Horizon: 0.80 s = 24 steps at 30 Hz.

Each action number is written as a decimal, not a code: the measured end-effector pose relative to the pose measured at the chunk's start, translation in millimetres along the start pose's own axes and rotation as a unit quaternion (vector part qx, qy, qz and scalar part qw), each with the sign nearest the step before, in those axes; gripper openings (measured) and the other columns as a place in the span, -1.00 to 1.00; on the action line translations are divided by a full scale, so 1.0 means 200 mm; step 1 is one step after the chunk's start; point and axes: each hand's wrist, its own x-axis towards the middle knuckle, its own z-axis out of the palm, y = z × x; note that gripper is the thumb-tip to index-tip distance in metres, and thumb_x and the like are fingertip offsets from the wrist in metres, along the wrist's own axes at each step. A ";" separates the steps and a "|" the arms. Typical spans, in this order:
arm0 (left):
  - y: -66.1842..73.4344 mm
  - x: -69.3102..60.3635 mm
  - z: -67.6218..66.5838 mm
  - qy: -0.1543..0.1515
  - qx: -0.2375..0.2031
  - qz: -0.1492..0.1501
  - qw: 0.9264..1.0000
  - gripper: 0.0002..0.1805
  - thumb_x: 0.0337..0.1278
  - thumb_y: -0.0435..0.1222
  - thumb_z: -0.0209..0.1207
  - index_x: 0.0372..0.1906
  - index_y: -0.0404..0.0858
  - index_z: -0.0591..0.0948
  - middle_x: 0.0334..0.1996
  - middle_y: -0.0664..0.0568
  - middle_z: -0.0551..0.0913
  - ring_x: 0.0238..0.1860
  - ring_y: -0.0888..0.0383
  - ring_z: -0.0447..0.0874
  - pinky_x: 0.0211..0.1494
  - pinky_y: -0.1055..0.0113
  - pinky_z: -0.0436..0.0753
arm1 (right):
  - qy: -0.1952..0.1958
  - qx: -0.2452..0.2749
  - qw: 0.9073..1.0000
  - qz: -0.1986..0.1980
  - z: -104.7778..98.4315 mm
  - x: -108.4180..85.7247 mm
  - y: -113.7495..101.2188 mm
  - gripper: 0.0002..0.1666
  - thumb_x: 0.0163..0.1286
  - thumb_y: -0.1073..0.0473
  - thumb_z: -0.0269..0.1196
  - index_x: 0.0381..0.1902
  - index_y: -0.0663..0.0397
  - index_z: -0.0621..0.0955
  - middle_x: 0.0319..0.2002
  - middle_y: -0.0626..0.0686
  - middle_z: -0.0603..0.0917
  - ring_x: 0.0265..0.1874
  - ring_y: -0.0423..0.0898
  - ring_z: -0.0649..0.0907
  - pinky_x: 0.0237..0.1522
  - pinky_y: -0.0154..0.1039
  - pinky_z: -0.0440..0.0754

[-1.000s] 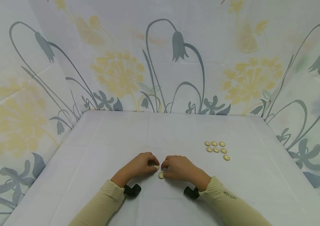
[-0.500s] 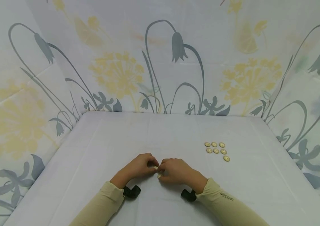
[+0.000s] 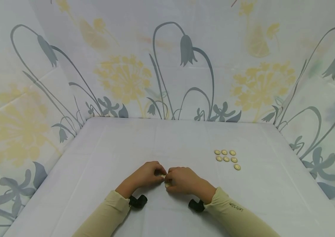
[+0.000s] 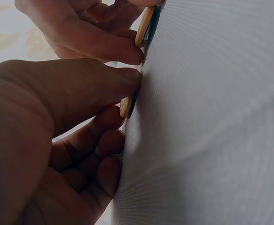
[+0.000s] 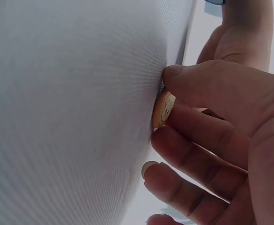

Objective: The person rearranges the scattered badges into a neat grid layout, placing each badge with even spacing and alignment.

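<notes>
Near the table's middle, my left hand [image 3: 145, 175] pinches a small round wooden disc [image 4: 125, 107] by its edges between thumb and fingers. The disc lies almost flat against the white cloth. Right beside it, my right hand [image 3: 185, 180] has thumb and fingers on a second wooden disc [image 5: 165, 109], which bears a dark line drawing, too partial to make out. Its edge looks pale wood with a dark underside in the left wrist view. The fingertips of both hands almost meet, and they cover most of both discs in the head view.
Several similar wooden discs [image 3: 226, 159] lie to the right, in two short rows with one disc below. A white cloth covers the table [image 3: 120, 138]. Flower-printed fabric walls [image 3: 167, 65] rise at the back and both sides. Black wrist cameras [image 3: 138, 201] sit under the wrists.
My right hand has shifted slightly left, and its fingers have closed round the disc that lay in front of it. The left hand and the discs at the right stay in place.
</notes>
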 end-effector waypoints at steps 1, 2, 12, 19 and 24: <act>0.00 0.00 0.00 0.001 0.001 0.001 1.000 -0.84 0.16 -0.26 0.29 -0.15 -0.12 0.72 -0.23 0.18 0.62 -0.17 0.24 0.54 -0.05 0.29 0.53 | 0.001 0.000 1.000 0.000 0.00 0.00 0.00 -0.81 0.12 0.03 0.34 -0.26 -0.16 0.73 -0.38 -0.24 0.58 -0.48 -0.34 0.48 -0.46 -0.39 0.44; 0.00 0.00 0.00 0.001 0.001 0.002 1.000 -0.84 0.16 -0.26 0.29 -0.14 -0.12 0.72 -0.23 0.18 0.62 -0.17 0.25 0.55 -0.05 0.29 0.54 | 0.002 -0.001 1.000 0.000 0.00 0.00 0.00 -0.82 0.13 0.04 0.34 -0.26 -0.17 0.73 -0.38 -0.25 0.58 -0.48 -0.34 0.49 -0.46 -0.39 0.44; -0.01 0.00 0.01 0.003 -0.007 0.002 1.000 -0.84 0.14 -0.25 0.31 -0.17 -0.12 0.73 -0.26 0.19 0.62 -0.18 0.25 0.55 -0.06 0.31 0.54 | 0.012 0.000 1.000 0.007 -0.02 -0.04 0.03 -0.83 0.13 0.05 0.34 -0.28 -0.20 0.75 -0.35 -0.23 0.64 -0.42 -0.29 0.57 -0.42 -0.35 0.50; -0.01 0.00 0.01 0.007 -0.002 0.006 1.000 -0.85 0.13 -0.24 0.32 -0.18 -0.12 0.73 -0.28 0.20 0.62 -0.20 0.27 0.54 -0.07 0.33 0.53 | 0.012 0.009 1.000 0.017 -0.05 -0.05 0.05 -0.79 0.14 0.05 0.35 -0.22 -0.18 0.74 -0.34 -0.24 0.65 -0.40 -0.29 0.57 -0.40 -0.34 0.50; 0.00 0.00 0.01 0.008 0.003 0.007 1.000 -0.84 0.13 -0.23 0.32 -0.18 -0.12 0.73 -0.29 0.20 0.62 -0.23 0.28 0.53 -0.10 0.34 0.52 | 0.012 0.002 1.000 0.026 -0.06 -0.07 0.06 -0.77 0.15 0.04 0.36 -0.19 -0.18 0.74 -0.33 -0.23 0.65 -0.39 -0.27 0.58 -0.39 -0.32 0.51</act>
